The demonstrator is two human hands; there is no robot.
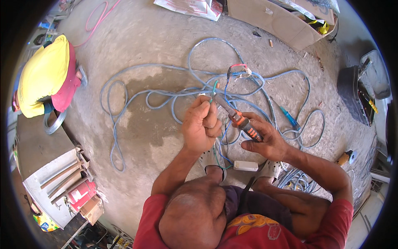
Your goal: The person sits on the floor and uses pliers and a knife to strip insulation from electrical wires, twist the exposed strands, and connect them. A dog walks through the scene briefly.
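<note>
Right grip (267,137) holds pliers (243,122) (roomy floor (145,45) leftward).

Head-worn, wide; looking down

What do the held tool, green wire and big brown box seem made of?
Tool: head probably metal, being dull grey; handle likely plastic or rubber, being black and orange.
Green wire: likely plastic coating, from its even colour; finish unclear.
Big brown box: apparently matte cardboard, from its flat panels.
</note>
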